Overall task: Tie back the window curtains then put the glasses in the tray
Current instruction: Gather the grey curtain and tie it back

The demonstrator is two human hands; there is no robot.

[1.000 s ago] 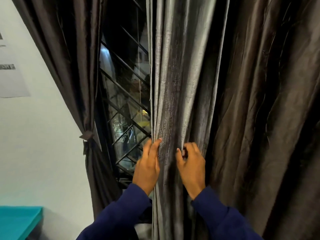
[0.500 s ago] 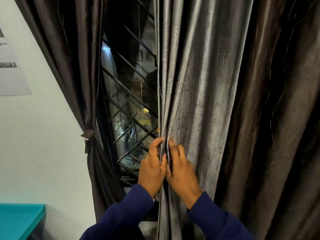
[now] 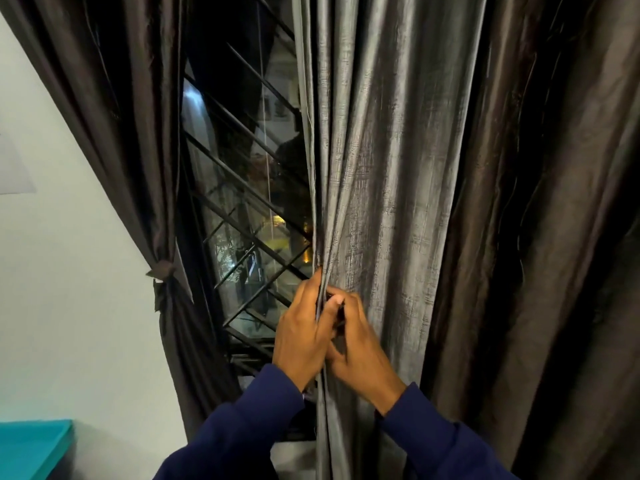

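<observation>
Together, two hands, left hand (image 3: 302, 336) and right hand (image 3: 360, 358), pinch one grey curtain (image 3: 381, 168).

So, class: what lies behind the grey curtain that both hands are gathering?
Left of the grey curtain, its pulled-back edge exposes a window with a black diagonal grille and darkness outside. The left hand and right hand pinch that edge. Behind the fabric itself, nothing shows.

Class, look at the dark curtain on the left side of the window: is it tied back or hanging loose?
Tied back. A dark band cinches the left curtain into a narrow waist against the wall, with the window grille exposed beside it.
</observation>
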